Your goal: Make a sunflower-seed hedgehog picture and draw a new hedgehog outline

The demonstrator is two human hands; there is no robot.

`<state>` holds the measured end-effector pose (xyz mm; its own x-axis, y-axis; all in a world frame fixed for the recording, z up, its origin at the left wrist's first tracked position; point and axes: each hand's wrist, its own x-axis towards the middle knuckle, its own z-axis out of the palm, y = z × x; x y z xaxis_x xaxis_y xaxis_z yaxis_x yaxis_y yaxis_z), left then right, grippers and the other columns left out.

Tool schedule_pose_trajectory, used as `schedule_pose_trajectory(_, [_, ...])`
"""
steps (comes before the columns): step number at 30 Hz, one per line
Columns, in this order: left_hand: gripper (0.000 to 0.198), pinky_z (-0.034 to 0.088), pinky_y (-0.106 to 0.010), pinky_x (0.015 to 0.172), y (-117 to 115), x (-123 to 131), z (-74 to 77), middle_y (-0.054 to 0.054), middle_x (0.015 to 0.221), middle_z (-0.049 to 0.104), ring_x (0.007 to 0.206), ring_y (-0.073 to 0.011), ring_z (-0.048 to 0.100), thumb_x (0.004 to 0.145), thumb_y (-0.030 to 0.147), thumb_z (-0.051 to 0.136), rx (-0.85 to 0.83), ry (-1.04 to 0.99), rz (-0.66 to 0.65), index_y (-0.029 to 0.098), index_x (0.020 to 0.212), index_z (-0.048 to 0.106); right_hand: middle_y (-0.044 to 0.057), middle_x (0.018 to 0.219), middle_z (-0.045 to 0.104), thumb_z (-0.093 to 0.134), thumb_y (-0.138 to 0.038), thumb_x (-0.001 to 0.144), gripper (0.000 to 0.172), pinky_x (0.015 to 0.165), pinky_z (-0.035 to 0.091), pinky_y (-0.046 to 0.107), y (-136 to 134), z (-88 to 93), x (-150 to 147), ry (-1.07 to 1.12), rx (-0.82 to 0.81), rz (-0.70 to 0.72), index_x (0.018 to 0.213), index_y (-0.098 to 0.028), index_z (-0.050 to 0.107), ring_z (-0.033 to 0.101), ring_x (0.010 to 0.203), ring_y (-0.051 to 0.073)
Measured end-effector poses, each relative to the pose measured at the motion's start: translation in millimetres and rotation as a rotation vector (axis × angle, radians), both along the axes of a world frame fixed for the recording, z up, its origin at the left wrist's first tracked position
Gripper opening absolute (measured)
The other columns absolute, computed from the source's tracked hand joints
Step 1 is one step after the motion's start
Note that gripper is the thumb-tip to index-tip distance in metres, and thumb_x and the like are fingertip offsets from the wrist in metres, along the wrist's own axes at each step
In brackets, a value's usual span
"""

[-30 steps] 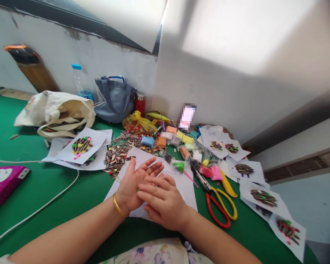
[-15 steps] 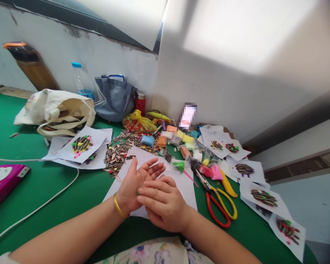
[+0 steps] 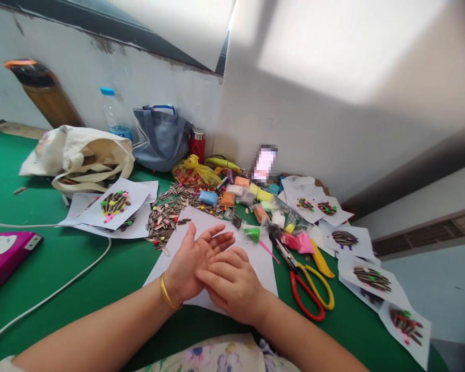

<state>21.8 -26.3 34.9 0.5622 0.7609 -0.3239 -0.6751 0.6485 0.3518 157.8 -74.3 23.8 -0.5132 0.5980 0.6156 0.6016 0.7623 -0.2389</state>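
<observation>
White paper (image 3: 261, 263) beneath unclenched left grip (image 3: 188, 263) and overlaid right grip (image 3: 232, 283), contents indiscernible

1 head view | faces forward, down over green tabletop (image 3: 70, 253) | near left hand (image 3: 186, 264), right hand (image 3: 234, 284) at lower centre

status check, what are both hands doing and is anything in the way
Left hand palm up, open; right hand across its palm. Anything between them hidden. White sheet beneath, partly covered. Scissors to the right, clear of both hands.
</observation>
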Motion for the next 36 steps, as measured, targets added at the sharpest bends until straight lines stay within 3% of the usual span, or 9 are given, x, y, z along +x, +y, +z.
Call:
schedule_pose_trajectory(7, [0.061, 0.043, -0.042, 0.102, 2.2, -2.9, -0.9, -0.016, 0.110, 0.064, 0.111, -0.0263, 0.059, 0.092, 0.063, 0.032, 0.045, -0.018, 0.001, 0.014, 0.108, 0.064, 0.000, 0.088, 0.072, 0.059, -0.018, 0.088, 0.012, 0.085, 0.041, 0.037, 4.1, 2.6, 11.5, 0.039, -0.074, -0.057, 0.096, -0.024, 0.064, 0.059, 0.092, 0.018])
schedule_pose_trajectory(11, [0.058, 0.045, -0.043, 0.099, 11.5, -9.3, -1.4, -0.015, 0.112, 0.064, 0.110, -0.0266, 0.060, 0.092, 0.061, 0.033, 0.104, 0.040, 0.057, 0.015, 0.108, 0.064, 0.004, 0.090, 0.069, 0.056, -0.020, 0.089, 0.008, 0.088, 0.043, 0.039, 17.8, 4.8, 48.8, 0.119, -0.186, -0.302, 0.092, -0.022, 0.063, 0.059, 0.092, 0.021])
schedule_pose_trajectory(14, [0.057, 0.048, -0.040, 0.094, 18.7, -12.3, -3.3, -0.013, 0.105, 0.066, 0.102, -0.0241, 0.062, 0.093, 0.060, 0.033, 0.140, 0.117, 0.111, 0.016, 0.105, 0.066, 0.006, 0.098, 0.069, 0.056, -0.022, 0.089, 0.015, 0.088, 0.044, 0.039, 27.5, 2.0, 73.7, 0.112, -0.297, -0.427, 0.102, -0.021, 0.064, 0.060, 0.096, 0.022])
schedule_pose_trajectory(20, [0.053, 0.049, -0.033, 0.088, 22.6, -11.0, -7.8, -0.010, 0.096, 0.068, 0.094, -0.0204, 0.063, 0.094, 0.056, 0.035, 0.206, 0.294, 0.157, 0.015, 0.099, 0.068, 0.003, 0.094, 0.071, 0.061, -0.024, 0.087, 0.010, 0.082, 0.045, 0.033, 30.2, -1.5, 86.3, -0.058, -0.546, -0.334, 0.093, -0.024, 0.069, 0.062, 0.089, 0.020])
schedule_pose_trajectory(27, [0.052, 0.049, -0.033, 0.088, 21.8, -9.0, -9.2, -0.009, 0.090, 0.068, 0.089, -0.0186, 0.063, 0.094, 0.055, 0.035, 0.201, 0.363, 0.171, 0.015, 0.093, 0.068, 0.001, 0.088, 0.069, 0.063, -0.016, 0.080, 0.011, 0.075, 0.043, 0.029, 26.7, 5.8, 87.6, -0.169, -0.750, -0.365, 0.087, -0.022, 0.070, 0.060, 0.084, 0.017])
schedule_pose_trajectory(36, [0.050, 0.048, -0.033, 0.088, 21.4, -7.9, -9.5, -0.009, 0.089, 0.068, 0.088, -0.0182, 0.064, 0.096, 0.052, 0.035, 0.183, 0.373, 0.157, 0.014, 0.093, 0.068, 0.000, 0.084, 0.067, 0.067, -0.023, 0.081, 0.004, 0.072, 0.040, 0.027, 27.8, 6.3, 85.2, -0.180, -0.774, -0.357, 0.084, -0.023, 0.070, 0.057, 0.082, 0.017])
